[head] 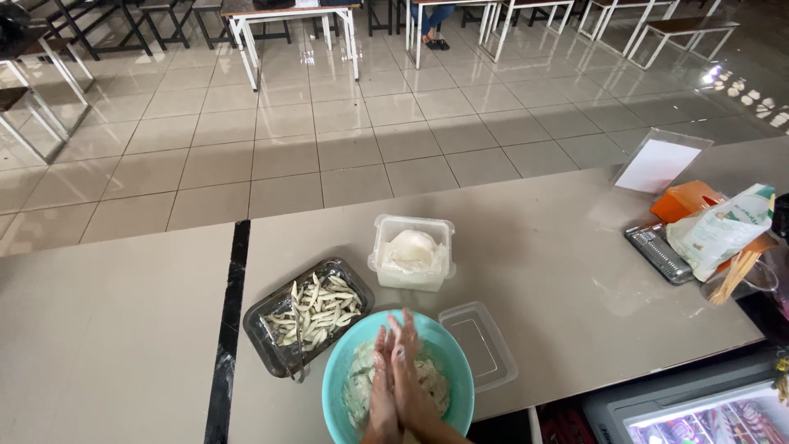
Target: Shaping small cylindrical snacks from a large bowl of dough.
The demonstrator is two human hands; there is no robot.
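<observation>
The left hand [381, 386] and right hand [408, 374] are pressed palm to palm, fingers straight and pointing away; whether the grip holds anything between them cannot be told. They hover over a round turquoise plastic bowl [345, 366] of pale lumpy dough on the smooth beige table [559, 263]. Just beside it sit a dark rectangular tray [261, 329] of pale strips, a clear lidless tub [411, 251] of white dough, and a clear flat lid [481, 345].
</observation>
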